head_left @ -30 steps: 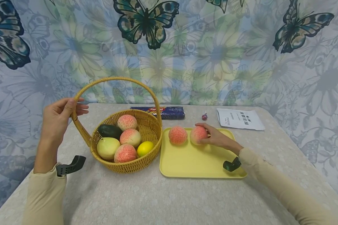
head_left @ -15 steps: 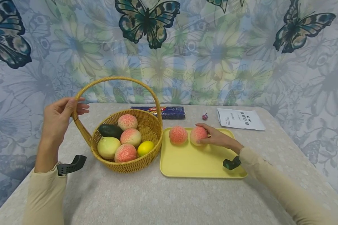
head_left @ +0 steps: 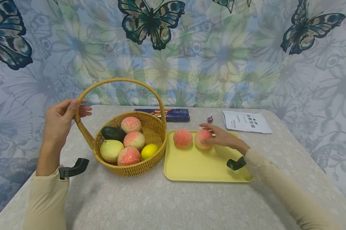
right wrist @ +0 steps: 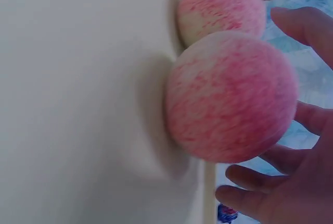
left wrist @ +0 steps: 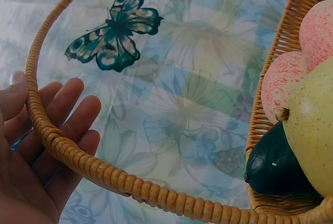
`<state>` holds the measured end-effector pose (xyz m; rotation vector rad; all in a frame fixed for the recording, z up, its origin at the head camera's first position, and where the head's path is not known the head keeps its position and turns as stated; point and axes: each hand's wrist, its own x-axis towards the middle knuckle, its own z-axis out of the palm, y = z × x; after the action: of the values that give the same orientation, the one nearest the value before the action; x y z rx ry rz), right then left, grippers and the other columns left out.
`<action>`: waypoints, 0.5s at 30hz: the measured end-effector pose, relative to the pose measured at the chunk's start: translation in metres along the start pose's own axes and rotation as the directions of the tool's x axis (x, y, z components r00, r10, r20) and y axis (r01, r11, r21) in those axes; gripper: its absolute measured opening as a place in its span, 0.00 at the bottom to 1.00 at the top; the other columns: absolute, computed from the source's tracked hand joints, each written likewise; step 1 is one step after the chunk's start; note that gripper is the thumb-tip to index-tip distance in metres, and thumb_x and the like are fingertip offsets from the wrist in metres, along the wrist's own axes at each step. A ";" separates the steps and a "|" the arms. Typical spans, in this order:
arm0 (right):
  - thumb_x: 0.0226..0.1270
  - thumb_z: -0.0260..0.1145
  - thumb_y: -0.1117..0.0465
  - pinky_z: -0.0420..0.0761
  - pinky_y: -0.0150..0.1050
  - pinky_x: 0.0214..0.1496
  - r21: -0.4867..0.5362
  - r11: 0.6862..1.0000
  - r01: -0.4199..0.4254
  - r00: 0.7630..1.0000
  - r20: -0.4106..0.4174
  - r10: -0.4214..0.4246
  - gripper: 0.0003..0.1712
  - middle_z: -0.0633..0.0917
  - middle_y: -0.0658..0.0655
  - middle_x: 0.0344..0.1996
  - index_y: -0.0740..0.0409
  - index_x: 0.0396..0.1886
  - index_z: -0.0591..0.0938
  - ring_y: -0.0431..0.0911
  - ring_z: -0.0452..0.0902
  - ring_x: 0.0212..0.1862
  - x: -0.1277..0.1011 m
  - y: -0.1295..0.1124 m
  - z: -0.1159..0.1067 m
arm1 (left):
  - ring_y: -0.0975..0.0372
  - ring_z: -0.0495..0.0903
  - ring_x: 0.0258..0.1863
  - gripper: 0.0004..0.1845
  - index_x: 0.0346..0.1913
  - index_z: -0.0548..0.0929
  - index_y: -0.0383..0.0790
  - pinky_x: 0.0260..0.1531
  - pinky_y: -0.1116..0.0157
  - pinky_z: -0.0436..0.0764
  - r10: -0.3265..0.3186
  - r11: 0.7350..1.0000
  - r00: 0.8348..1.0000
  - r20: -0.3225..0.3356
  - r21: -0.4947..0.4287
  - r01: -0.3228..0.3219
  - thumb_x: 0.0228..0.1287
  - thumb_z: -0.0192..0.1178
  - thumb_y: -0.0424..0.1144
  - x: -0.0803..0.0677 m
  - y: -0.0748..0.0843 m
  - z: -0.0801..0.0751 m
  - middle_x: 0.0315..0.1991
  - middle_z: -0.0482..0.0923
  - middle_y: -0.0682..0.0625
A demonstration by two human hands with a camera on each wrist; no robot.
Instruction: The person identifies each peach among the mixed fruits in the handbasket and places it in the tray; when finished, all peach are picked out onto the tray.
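A wicker basket [head_left: 132,167] stands left of centre and holds several fruits: peaches, an avocado [head_left: 112,133], a pale green fruit [head_left: 111,150] and a lemon [head_left: 149,151]. My left hand [head_left: 64,117] grips the arched handle [left wrist: 104,174] at its left side, thumb over it, fingers behind. On the yellow tray [head_left: 201,167] two peaches lie side by side. My right hand [head_left: 216,135] hovers at the right peach [right wrist: 231,96] with its fingers [right wrist: 260,177] spread loosely around it and gaps showing. The left peach [head_left: 182,138] lies untouched.
A dark blue packet [head_left: 164,114] lies behind the basket. A small wrapped lollipop [head_left: 209,119] and a white printed packet [head_left: 245,121] lie behind the tray. A butterfly-print curtain hangs close behind the table's far edge.
My right hand has loosened and lifted slightly off the right peach, which stays on the tray. The left hand and the basket have not moved.
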<state>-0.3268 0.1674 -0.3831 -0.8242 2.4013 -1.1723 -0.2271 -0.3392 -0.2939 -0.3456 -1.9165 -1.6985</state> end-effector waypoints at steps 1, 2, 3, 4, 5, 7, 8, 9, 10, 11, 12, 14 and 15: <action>0.67 0.65 0.55 0.61 0.60 0.69 -0.001 1.000 0.008 1.000 -0.009 -0.008 0.41 0.61 0.66 0.70 0.54 0.74 0.57 0.64 0.56 0.70 0.000 -0.003 -0.002 | 0.65 0.86 0.30 0.18 0.50 0.81 0.26 0.37 0.76 0.81 0.001 1.000 1.000 0.000 0.005 -0.001 0.69 0.56 0.40 0.000 0.000 0.000 0.31 0.87 0.52; 0.67 0.64 0.55 0.58 0.61 0.70 0.002 1.000 0.018 1.000 -0.016 -0.018 0.40 0.60 0.66 0.71 0.54 0.74 0.58 0.64 0.54 0.71 0.001 -0.006 -0.003 | 0.65 0.86 0.30 0.17 0.50 0.81 0.26 0.37 0.76 0.81 0.002 1.000 1.000 0.000 0.008 -0.002 0.69 0.56 0.40 0.000 0.000 0.000 0.31 0.87 0.53; 0.68 0.64 0.54 0.55 0.61 0.71 -0.001 1.000 0.030 0.999 -0.027 -0.030 0.39 0.60 0.66 0.71 0.54 0.74 0.58 0.64 0.52 0.72 0.001 -0.009 -0.004 | 0.65 0.86 0.30 0.17 0.50 0.81 0.27 0.37 0.76 0.81 0.002 1.000 1.000 -0.001 0.009 -0.002 0.69 0.56 0.40 0.001 0.000 0.000 0.31 0.87 0.53; 0.68 0.64 0.54 0.52 0.62 0.72 -0.009 0.999 0.039 0.999 -0.037 -0.039 0.38 0.61 0.65 0.71 0.53 0.74 0.59 0.63 0.51 0.73 0.002 -0.012 -0.005 | 0.65 0.86 0.30 0.17 0.50 0.81 0.27 0.36 0.77 0.81 0.003 1.000 1.000 -0.001 0.008 -0.003 0.69 0.56 0.40 0.001 0.000 0.000 0.31 0.87 0.52; 0.68 0.64 0.53 0.50 0.61 0.73 -0.008 0.999 0.048 0.998 -0.048 -0.048 0.37 0.62 0.63 0.71 0.52 0.73 0.60 0.61 0.50 0.73 0.002 -0.015 -0.006 | 0.65 0.86 0.30 0.17 0.49 0.81 0.27 0.36 0.77 0.81 0.003 1.000 1.000 0.000 0.005 -0.003 0.69 0.56 0.40 0.001 0.000 0.000 0.31 0.87 0.52; 0.68 0.64 0.53 0.49 0.59 0.74 -0.015 0.997 0.079 0.994 -0.069 -0.080 0.36 0.63 0.60 0.71 0.50 0.72 0.62 0.59 0.50 0.74 0.003 -0.020 -0.006 | 0.65 0.86 0.30 0.17 0.49 0.81 0.27 0.36 0.76 0.81 0.004 1.000 1.000 0.001 0.000 -0.004 0.69 0.56 0.40 0.001 0.000 0.000 0.31 0.87 0.52; 0.67 0.64 0.53 0.49 0.58 0.74 -0.015 0.995 0.095 0.992 -0.077 -0.096 0.36 0.63 0.59 0.71 0.49 0.72 0.62 0.57 0.51 0.74 0.003 -0.023 -0.006 | 0.65 0.86 0.30 0.17 0.49 0.81 0.27 0.36 0.76 0.81 0.003 1.000 1.000 0.002 -0.002 -0.003 0.69 0.56 0.40 0.001 0.000 0.000 0.31 0.87 0.52; 0.67 0.65 0.53 0.50 0.57 0.75 -0.018 0.994 0.109 0.990 -0.087 -0.110 0.36 0.64 0.58 0.71 0.49 0.71 0.63 0.56 0.53 0.74 0.004 -0.025 -0.005 | 0.65 0.86 0.29 0.17 0.49 0.81 0.27 0.37 0.76 0.81 0.003 1.000 1.000 0.003 -0.005 -0.003 0.69 0.56 0.40 0.001 0.000 0.000 0.31 0.87 0.52; 0.66 0.65 0.53 0.51 0.55 0.75 -0.014 0.993 0.120 0.988 -0.094 -0.121 0.36 0.64 0.57 0.70 0.48 0.71 0.64 0.54 0.53 0.74 0.004 -0.028 -0.004 | 0.65 0.86 0.29 0.17 0.49 0.81 0.27 0.37 0.76 0.81 0.004 1.000 1.000 0.004 -0.009 -0.004 0.69 0.56 0.39 0.001 0.000 0.000 0.31 0.87 0.52; 0.66 0.66 0.53 0.52 0.54 0.75 -0.008 0.991 0.132 0.986 -0.099 -0.132 0.36 0.65 0.56 0.70 0.48 0.71 0.64 0.53 0.54 0.73 0.004 -0.030 -0.003 | 0.65 0.86 0.29 0.17 0.49 0.81 0.26 0.37 0.76 0.81 0.004 1.000 1.000 0.004 -0.009 -0.004 0.69 0.56 0.39 0.001 0.000 0.000 0.31 0.87 0.52; 0.65 0.67 0.53 0.53 0.53 0.75 -0.008 0.990 0.142 0.984 -0.104 -0.142 0.36 0.65 0.55 0.70 0.48 0.70 0.64 0.52 0.55 0.73 0.004 -0.032 -0.002 | 0.65 0.86 0.29 0.18 0.49 0.81 0.26 0.37 0.76 0.81 0.004 1.000 1.000 0.004 -0.008 -0.004 0.69 0.56 0.40 0.001 0.000 0.000 0.31 0.87 0.52; 0.64 0.68 0.53 0.55 0.52 0.74 -0.002 0.988 0.157 0.981 -0.113 -0.156 0.36 0.66 0.54 0.70 0.48 0.70 0.65 0.51 0.56 0.73 0.005 -0.037 0.001 | 0.65 0.86 0.29 0.18 0.50 0.81 0.26 0.37 0.77 0.81 0.001 1.000 1.000 0.004 -0.006 -0.001 0.69 0.56 0.40 0.000 0.000 0.001 0.31 0.87 0.52; 0.64 0.68 0.52 0.56 0.51 0.74 0.003 0.987 0.163 0.980 -0.118 -0.161 0.36 0.66 0.53 0.70 0.48 0.70 0.65 0.51 0.57 0.73 0.005 -0.039 0.002 | 0.65 0.86 0.29 0.18 0.50 0.81 0.26 0.37 0.77 0.81 0.000 1.000 1.000 0.004 -0.004 0.000 0.69 0.56 0.40 0.000 0.000 0.001 0.31 0.87 0.52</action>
<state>-0.3163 0.1435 -0.3537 -0.9886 2.4551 -1.3304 -0.2273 -0.3384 -0.2934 -0.3506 -1.9157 -1.7036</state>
